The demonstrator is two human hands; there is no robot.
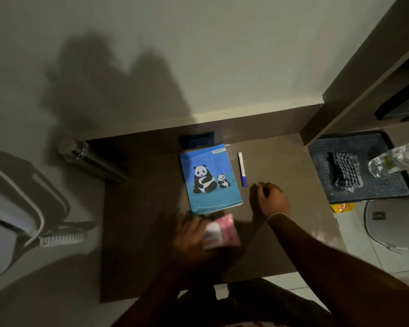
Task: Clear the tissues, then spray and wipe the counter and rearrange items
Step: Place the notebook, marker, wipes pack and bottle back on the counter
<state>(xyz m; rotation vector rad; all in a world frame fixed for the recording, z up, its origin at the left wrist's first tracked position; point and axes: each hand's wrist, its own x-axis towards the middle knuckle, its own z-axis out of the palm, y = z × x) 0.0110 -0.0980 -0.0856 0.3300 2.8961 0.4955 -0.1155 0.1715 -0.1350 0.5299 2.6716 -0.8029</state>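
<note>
A blue notebook (pixel 210 178) with two pandas on its cover lies flat in the middle of the brown counter (pixel 139 208). A white marker with a blue cap (pixel 242 169) lies just to its right. My left hand (pixel 191 241), blurred, holds a pink packet (pixel 227 230) together with a small white bottle (pixel 213 234) near the notebook's near edge. My right hand (pixel 269 199) hovers to the right of the notebook, just below the marker, fingers curled with nothing in them.
A steel flask (pixel 90 159) lies at the counter's back left. A dark wall socket (pixel 196 140) sits behind the notebook. A black tray (pixel 364 192) on the right holds a checked cloth (pixel 346 172); a crumpled clear plastic bottle (pixel 396 159) is beside it.
</note>
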